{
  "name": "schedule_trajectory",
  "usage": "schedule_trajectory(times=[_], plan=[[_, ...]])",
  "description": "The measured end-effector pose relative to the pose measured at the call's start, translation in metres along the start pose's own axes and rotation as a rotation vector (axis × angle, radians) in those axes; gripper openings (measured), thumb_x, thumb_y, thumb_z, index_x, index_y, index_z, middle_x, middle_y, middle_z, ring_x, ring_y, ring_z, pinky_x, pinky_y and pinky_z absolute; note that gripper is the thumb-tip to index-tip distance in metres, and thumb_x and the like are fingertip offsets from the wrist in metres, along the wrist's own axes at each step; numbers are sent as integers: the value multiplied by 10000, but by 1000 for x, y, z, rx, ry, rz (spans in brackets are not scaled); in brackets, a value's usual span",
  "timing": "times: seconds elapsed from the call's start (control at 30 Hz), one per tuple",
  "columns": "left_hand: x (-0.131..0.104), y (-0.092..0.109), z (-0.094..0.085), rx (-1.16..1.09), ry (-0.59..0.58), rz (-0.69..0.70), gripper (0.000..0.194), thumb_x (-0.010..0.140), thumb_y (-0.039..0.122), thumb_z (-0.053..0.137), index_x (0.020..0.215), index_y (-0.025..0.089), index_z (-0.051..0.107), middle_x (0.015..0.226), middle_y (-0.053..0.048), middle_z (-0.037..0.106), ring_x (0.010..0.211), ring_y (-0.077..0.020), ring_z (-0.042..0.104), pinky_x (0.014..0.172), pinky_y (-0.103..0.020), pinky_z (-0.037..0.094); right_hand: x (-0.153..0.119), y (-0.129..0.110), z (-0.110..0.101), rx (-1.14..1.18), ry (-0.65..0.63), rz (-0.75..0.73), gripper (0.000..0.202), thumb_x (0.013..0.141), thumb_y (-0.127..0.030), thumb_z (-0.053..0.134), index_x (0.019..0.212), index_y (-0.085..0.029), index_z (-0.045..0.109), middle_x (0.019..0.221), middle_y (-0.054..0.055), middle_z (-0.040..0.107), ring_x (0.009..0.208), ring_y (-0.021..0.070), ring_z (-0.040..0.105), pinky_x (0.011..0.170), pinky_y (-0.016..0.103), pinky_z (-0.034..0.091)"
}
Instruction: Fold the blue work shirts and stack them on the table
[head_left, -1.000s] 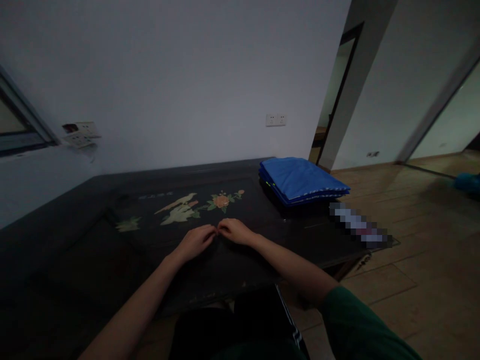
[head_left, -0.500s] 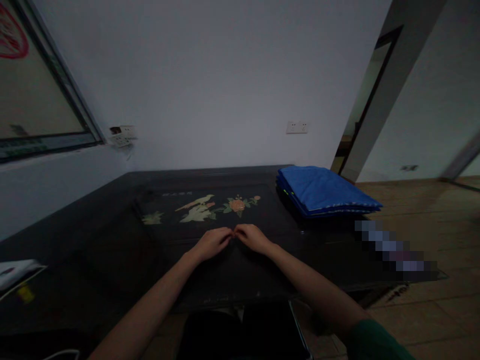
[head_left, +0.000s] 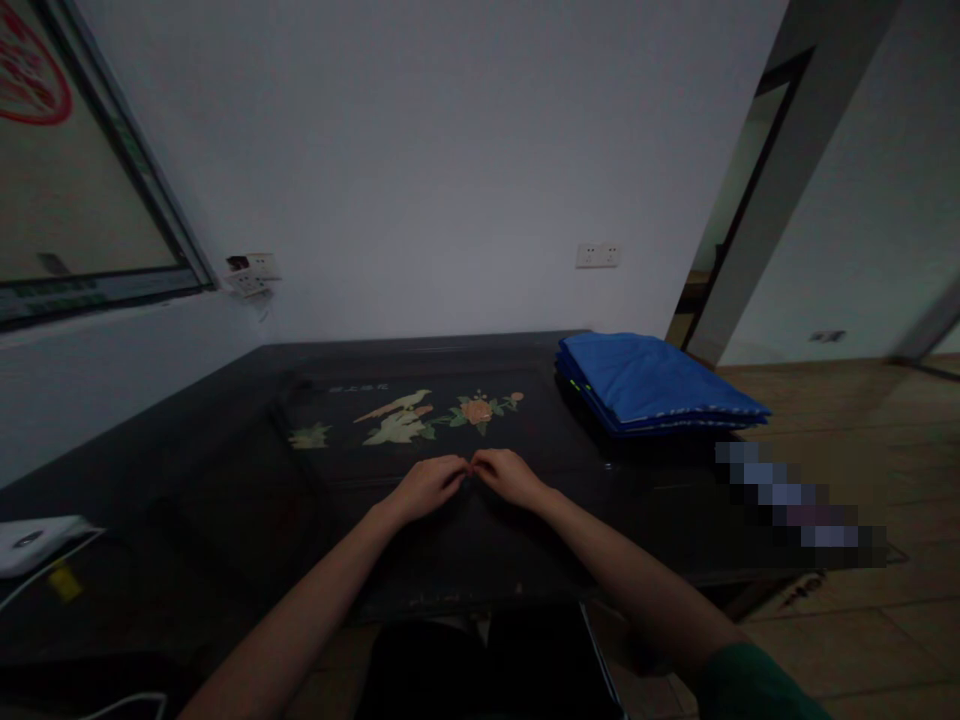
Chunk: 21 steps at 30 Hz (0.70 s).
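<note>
My left hand (head_left: 429, 486) rests on the dark table (head_left: 637, 520) with its fingers curled inward. Facing it, my right hand (head_left: 511, 476) is bent the same way, and the fingertips of both meet in the middle. No object shows in either hand, though the undersides of the fingers are hidden. Just beyond them, the tabletop carries an inlaid picture of a bird and flowers (head_left: 476, 411). To the right of my right hand lies a flat stack of blue folded cloths (head_left: 652, 375), apart from it.
A white device (head_left: 37, 545) with a cable and a yellow tag (head_left: 64, 582) lies at the left edge. Wall sockets (head_left: 598, 256) sit above the table's far edge. A pixelated patch (head_left: 795, 495) covers the right corner. A window (head_left: 82, 170) is at upper left.
The view has shifted slightly, so more of the white device on the left shows. My hands keep the same pose, fingertips together.
</note>
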<state>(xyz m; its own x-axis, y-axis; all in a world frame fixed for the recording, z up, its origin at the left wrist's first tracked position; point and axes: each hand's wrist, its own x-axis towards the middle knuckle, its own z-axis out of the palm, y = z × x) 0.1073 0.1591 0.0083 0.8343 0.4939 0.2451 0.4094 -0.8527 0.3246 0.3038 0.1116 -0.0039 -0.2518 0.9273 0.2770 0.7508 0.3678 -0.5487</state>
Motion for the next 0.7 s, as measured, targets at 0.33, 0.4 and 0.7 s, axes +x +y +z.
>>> schedule_trajectory(times=[0.33, 0.4, 0.7], plan=[[0, 1, -1, 12, -3, -3, 203, 898, 172, 444, 999, 206, 616, 980, -36, 671, 876, -172, 628, 762, -260, 457, 0, -2, -2, -15, -9, 6, 189, 872, -158, 505, 924, -191, 684, 887, 49, 708, 819, 157, 632, 705, 226, 396], [0, 2, -2, 6, 3, 1, 205, 895, 165, 444, 993, 208, 619, 978, -35, 671, 878, -168, 628, 769, -257, 457, -1, -2, -2, -17, -15, 9, 191, 870, -158, 507, 928, -193, 686, 892, 49, 709, 826, 157, 633, 709, 226, 397], [1, 2, -2, -1, 26, 25, 213, 897, 162, 436, 994, 213, 619, 956, -30, 663, 870, -159, 627, 766, -244, 456, -2, -5, -7, -114, -49, 4, 193, 863, -166, 536, 940, -207, 708, 913, 46, 707, 842, 160, 636, 711, 230, 400]])
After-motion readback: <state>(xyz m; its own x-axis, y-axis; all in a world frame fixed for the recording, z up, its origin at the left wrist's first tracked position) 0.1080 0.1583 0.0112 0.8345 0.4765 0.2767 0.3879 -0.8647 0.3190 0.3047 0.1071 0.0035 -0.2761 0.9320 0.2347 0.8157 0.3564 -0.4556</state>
